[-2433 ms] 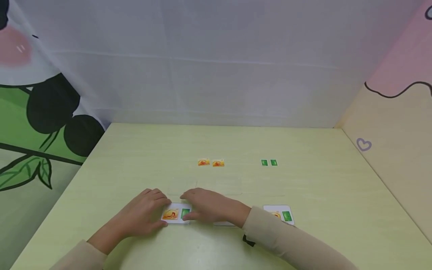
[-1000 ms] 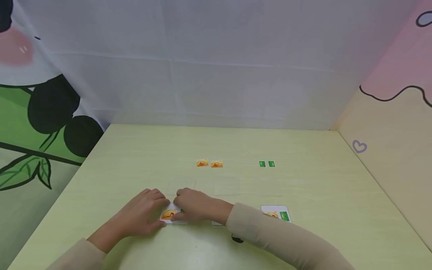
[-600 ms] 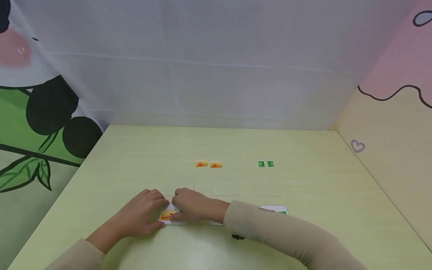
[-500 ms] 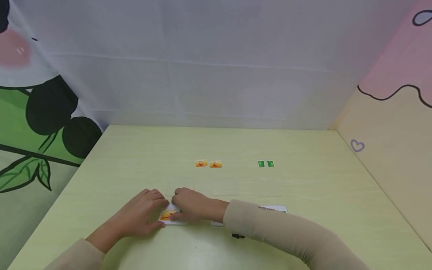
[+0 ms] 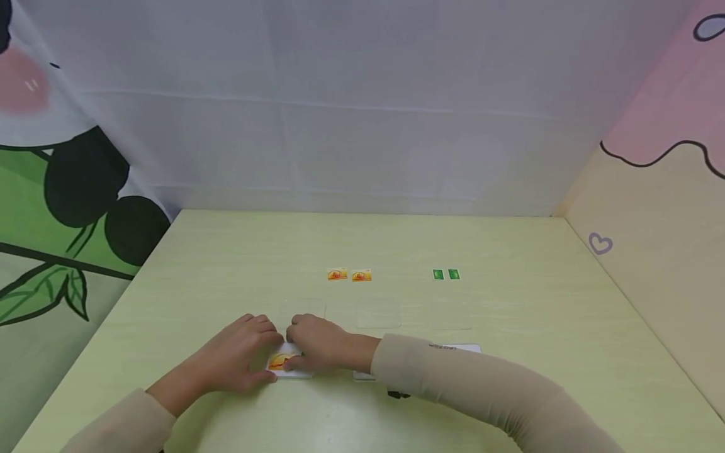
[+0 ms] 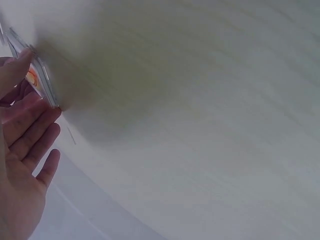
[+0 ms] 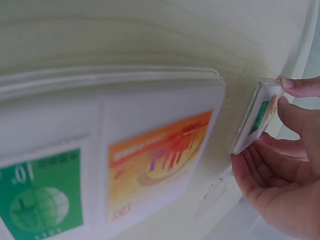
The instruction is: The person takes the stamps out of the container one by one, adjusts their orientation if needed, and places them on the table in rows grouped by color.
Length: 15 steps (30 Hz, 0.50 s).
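Observation:
A clear flat case (image 5: pixel 293 348) with a white backing lies on the table, between both hands. An orange stamp (image 5: pixel 278 361) shows in it; in the right wrist view its green stamp (image 7: pixel 259 117) is also visible. My left hand (image 5: pixel 240 355) grips the left end, with fingers at the far corner and thumb at the near one. From the right, my right hand (image 5: pixel 323 343) holds the other end, its thumb over the case and fingers at the far edge. It hides the green stamp in the head view. The left wrist view shows the left hand (image 6: pixel 25 170) beside the case's edge.
A second case (image 5: pixel 364 376) with stamps lies by the right forearm, large in the right wrist view. The right sleeve mostly covers a third case (image 5: pixel 467 348). Farther back are two orange stamps (image 5: pixel 349 275), two green stamps (image 5: pixel 446 274) and faint transparent sheets (image 5: pixel 378 313).
Since 2.4 seconds ago my right hand has moved left over the case and its fingers have drawn in. The right sleeve now covers more of the third case. My left hand stays nearly still.

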Motion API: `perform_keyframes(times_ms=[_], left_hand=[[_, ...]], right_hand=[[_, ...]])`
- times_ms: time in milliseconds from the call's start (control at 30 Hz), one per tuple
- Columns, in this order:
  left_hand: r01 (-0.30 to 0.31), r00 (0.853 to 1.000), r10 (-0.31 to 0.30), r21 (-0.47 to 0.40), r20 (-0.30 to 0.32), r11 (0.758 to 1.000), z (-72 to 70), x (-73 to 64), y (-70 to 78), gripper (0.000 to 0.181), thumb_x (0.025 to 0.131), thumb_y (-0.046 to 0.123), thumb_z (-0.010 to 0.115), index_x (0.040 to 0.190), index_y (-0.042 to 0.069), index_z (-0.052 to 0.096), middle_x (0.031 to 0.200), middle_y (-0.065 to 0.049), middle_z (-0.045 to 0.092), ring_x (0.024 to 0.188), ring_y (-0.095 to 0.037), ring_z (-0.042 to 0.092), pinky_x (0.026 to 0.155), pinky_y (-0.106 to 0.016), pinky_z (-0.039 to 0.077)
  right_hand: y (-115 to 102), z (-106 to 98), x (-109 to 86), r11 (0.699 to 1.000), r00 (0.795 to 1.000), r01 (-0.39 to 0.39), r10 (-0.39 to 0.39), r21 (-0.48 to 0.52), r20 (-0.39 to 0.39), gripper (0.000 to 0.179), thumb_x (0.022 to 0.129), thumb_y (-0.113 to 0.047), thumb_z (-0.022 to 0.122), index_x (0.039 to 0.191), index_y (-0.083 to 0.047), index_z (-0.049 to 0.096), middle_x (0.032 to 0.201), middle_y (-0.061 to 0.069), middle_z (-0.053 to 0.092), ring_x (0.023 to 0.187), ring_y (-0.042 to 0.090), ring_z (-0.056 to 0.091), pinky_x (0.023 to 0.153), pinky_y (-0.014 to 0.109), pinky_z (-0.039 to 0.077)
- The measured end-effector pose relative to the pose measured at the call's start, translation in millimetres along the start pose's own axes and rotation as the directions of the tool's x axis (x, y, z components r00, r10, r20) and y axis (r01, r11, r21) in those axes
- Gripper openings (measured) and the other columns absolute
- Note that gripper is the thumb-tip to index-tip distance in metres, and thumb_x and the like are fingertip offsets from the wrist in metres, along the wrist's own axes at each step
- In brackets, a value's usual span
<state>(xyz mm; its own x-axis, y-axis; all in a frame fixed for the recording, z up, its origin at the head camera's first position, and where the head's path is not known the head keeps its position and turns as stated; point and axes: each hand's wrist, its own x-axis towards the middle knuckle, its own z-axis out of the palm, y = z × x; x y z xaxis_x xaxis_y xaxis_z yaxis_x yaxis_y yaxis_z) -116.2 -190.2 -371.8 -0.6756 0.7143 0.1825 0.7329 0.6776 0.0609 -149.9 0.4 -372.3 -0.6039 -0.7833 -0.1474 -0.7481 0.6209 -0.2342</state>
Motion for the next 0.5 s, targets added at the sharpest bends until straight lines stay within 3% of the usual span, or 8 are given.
perform_keyframes(times_ms=[267, 500], left_hand=[[-0.005, 1.000, 0.005, -0.004, -0.003, 1.000, -0.4, 0.1, -1.1, 0.040, 0.065, 0.035, 0.081, 0.096, 0.014, 0.069, 0.088, 0.010, 0.064, 0.087, -0.009, 0.055, 0.078, -0.031, 0.043], [0.040, 0.998, -0.039, -0.016, 0.056, 0.999, 0.1, 0.6, -0.8, 0.041, 0.068, 0.037, 0.080, 0.099, 0.013, 0.069, 0.092, 0.009, 0.065, 0.090, -0.009, 0.056, 0.080, -0.033, 0.044]], right_hand=[[-2.1, -1.6, 1.9, 1.000, 1.000, -0.008, 0.008, -0.006, -0.005, 0.033, 0.084, -0.041, 0.072, 0.098, -0.012, 0.067, 0.081, -0.006, 0.053, 0.070, 0.005, 0.043, 0.059, 0.015, 0.033], [-1.6, -2.8, 3.3, 1.000, 1.000, -0.012, 0.012, -0.013, -0.017, 0.032, 0.083, -0.040, 0.073, 0.096, -0.011, 0.068, 0.081, -0.006, 0.057, 0.069, 0.004, 0.043, 0.060, 0.014, 0.034]])
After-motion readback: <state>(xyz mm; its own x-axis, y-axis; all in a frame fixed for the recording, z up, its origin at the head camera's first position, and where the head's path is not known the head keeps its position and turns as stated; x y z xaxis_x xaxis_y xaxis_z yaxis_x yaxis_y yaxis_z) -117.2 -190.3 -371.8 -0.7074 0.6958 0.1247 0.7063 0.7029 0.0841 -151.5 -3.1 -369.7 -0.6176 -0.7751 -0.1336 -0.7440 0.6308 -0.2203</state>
